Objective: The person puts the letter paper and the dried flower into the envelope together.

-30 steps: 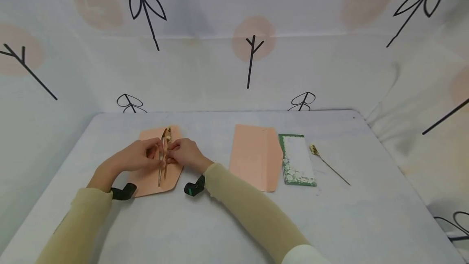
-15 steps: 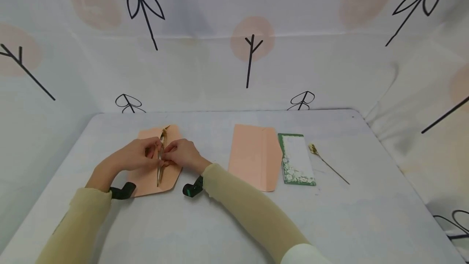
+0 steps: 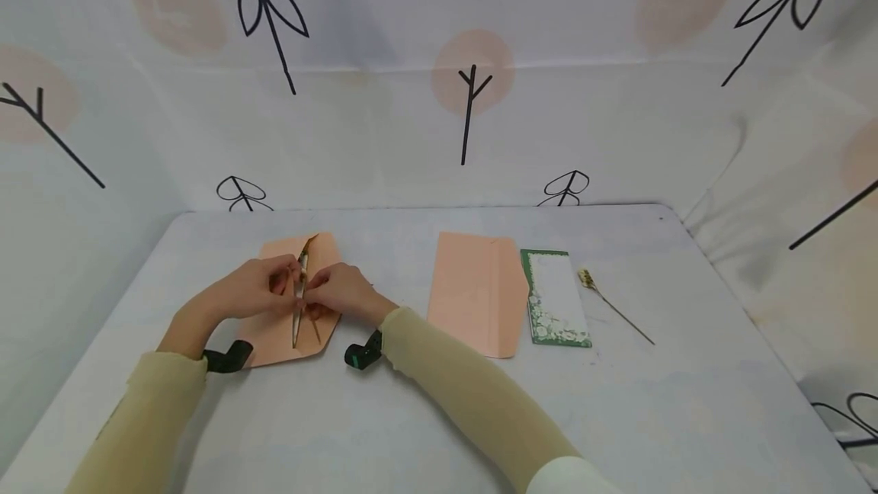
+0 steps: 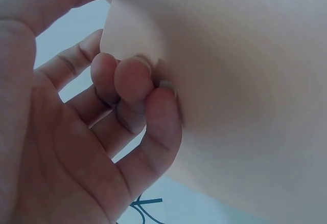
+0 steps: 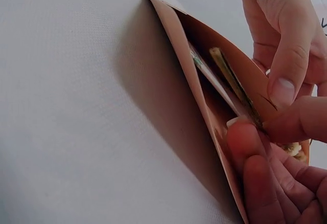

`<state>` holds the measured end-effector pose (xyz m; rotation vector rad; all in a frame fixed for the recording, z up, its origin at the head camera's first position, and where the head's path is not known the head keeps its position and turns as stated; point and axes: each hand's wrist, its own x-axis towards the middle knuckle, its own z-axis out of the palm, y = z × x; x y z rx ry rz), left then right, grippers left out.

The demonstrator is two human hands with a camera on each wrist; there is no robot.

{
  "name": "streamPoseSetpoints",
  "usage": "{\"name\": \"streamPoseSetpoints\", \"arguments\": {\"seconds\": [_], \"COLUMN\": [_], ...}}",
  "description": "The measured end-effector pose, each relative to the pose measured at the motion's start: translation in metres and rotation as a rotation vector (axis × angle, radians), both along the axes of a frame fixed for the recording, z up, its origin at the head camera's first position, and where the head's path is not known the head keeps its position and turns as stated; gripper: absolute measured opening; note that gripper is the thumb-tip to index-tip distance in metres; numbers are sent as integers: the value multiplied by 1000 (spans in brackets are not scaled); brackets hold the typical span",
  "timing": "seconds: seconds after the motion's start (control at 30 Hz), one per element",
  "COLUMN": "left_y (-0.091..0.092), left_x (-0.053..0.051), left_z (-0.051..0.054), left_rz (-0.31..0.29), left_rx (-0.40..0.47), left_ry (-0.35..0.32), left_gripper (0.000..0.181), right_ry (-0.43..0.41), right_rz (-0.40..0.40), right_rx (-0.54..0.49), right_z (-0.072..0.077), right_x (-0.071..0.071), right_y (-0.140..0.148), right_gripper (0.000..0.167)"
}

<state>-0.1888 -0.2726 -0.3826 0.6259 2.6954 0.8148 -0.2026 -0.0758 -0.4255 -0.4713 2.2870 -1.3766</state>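
A peach envelope lies at the left of the table, its mouth held apart. My left hand pinches the envelope's edge; in the left wrist view its curled fingers press against the paper. Inside the mouth, a card with a green-patterned edge shows in the right wrist view. My right hand pinches a dried flower stem at the opening, beside the card. A pale flower head shows behind the right fingers, partly hidden.
Right of the hands lies a second peach envelope, its flap touching or overlapping a green-bordered floral card. Farther right is another dried flower. A patterned cloth backdrop rises behind the table.
My right hand has moved slightly left, bringing the dried flower from beside the envelope's mouth to the opening. The stem's lower end now slants right. The left hand stays almost still.
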Motion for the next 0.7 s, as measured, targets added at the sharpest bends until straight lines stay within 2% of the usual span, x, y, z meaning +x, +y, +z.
{"name": "streamPoseSetpoints", "arguments": {"seconds": [0.13,0.2,0.37,0.5,0.6,0.7], "left_y": [0,0,-1,-1,-1,-2], "left_x": [1,2,4,4,4,4], "left_z": [1,1,0,0,0,0], "left_rz": [1,2,4,-2,-7,-7], "left_rx": [0,3,14,21,26,31], "left_ry": [4,1,0,18,28,24], "left_gripper": [26,26,26,23,22,23], "right_ry": [-18,9,61,24,19,24], "right_rz": [17,9,-55,-89,-80,-38], "right_rx": [-19,-4,1,-65,-81,-72], "right_z": [1,1,0,0,0,-1], "right_x": [0,-1,-2,-2,-2,-4], "right_y": [1,0,-4,-6,-5,-3], "right_gripper": [9,8,9,11,10,8]}}
